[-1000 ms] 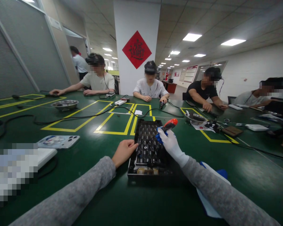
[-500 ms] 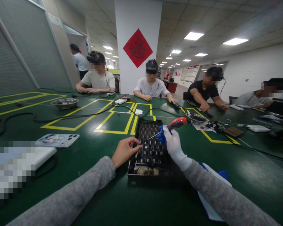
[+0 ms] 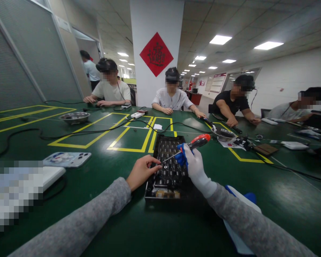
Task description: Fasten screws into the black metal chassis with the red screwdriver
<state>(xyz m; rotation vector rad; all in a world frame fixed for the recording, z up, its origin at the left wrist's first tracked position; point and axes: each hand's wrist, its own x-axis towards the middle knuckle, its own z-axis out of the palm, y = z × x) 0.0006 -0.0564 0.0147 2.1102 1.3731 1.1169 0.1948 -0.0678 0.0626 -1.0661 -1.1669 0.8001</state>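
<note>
In front of me a black open case [image 3: 149, 193] lies on the green table, its inside full of rows of dark rounded cells [image 3: 172, 147]. My right hand [image 3: 196, 166], in a white glove with blue fingers, grips a screwdriver [image 3: 199, 141] with a red and black handle. Its shaft slants down to the left over the case, and the tip meets my left fingertips. Bare and pinched, my left hand [image 3: 143, 171] reaches over the case's left edge; anything between its fingers is too small to make out. A small bright round spot [image 3: 165, 167] shows near the thumb.
A phone [image 3: 66, 159] and a white device [image 3: 52, 179] lie at left. Black cables cross the table. Metal bowls stand at back left [image 3: 75, 117] and right [image 3: 222, 135]. A white and blue glove [image 3: 243, 203] rests by my right forearm. Several people sit opposite.
My right hand has shifted the screwdriver slightly, bringing its tip left to my left fingertips. My left hand stays pinched in nearly the same place.
</note>
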